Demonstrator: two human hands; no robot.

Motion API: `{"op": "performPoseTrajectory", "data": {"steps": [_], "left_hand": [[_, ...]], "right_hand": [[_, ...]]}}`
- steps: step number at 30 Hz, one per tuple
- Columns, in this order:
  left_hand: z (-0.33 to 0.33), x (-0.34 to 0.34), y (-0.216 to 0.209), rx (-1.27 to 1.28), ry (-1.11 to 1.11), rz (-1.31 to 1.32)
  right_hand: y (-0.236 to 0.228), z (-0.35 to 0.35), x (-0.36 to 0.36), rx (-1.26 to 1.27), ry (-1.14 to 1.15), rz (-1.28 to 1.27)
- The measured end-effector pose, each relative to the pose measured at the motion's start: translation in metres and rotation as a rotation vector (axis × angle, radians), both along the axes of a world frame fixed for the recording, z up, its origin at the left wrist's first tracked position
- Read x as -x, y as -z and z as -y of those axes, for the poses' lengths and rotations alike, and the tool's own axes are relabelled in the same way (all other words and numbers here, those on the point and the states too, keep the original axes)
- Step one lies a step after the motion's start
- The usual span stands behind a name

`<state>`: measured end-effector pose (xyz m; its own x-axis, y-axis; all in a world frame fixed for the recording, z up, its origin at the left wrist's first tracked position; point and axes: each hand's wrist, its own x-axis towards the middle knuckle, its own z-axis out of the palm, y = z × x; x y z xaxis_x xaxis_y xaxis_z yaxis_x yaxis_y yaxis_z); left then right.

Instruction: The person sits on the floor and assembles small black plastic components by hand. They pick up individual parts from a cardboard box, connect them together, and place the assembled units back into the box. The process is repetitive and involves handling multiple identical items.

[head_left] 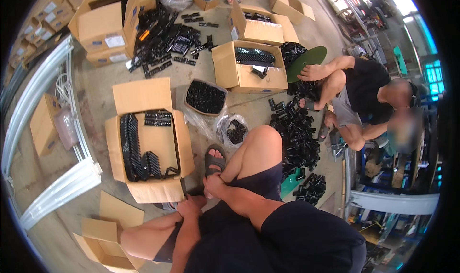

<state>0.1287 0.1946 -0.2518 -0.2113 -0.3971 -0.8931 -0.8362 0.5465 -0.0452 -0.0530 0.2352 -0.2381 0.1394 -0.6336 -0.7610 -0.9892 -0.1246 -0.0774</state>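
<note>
My right hand (213, 185) is wrapped round my right ankle, just above a dark sandal (215, 161). My left hand (189, 207) is closed over my left lower leg near the ankle, its fingers partly hidden. Beyond my hands stands an open cardboard box (143, 194), its near flap close to my left hand. Inside it, black ribbed plastic parts (130, 146) are lined up in a long row along the left side. A shorter row and a small stack share the box. Neither hand touches these parts.
Bagged small black pieces (206, 96) lie past my foot. A heap of black parts (297, 139) spreads to my right, where a co-worker (369, 91) crouches with a hand on a green disc (309, 62). More cardboard boxes (249, 84) stand ahead; metal profiles (62, 191) lie left.
</note>
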Motion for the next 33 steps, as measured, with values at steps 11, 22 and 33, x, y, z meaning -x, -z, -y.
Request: {"op": "performPoseTrajectory", "data": {"steps": [11, 22, 33], "left_hand": [[0.021, 0.016, -0.041, -0.069, -0.133, 0.033], [0.012, 0.011, -0.029, -0.038, -0.134, -0.004], [-0.002, 0.003, -0.006, 0.044, -0.091, -0.016]], "right_hand": [[-0.02, 0.016, 0.0, -0.141, 0.014, 0.006], [-0.032, 0.025, 0.003, -0.25, -0.009, -0.006], [-0.04, 0.032, -0.003, -0.222, 0.084, 0.003]]}}
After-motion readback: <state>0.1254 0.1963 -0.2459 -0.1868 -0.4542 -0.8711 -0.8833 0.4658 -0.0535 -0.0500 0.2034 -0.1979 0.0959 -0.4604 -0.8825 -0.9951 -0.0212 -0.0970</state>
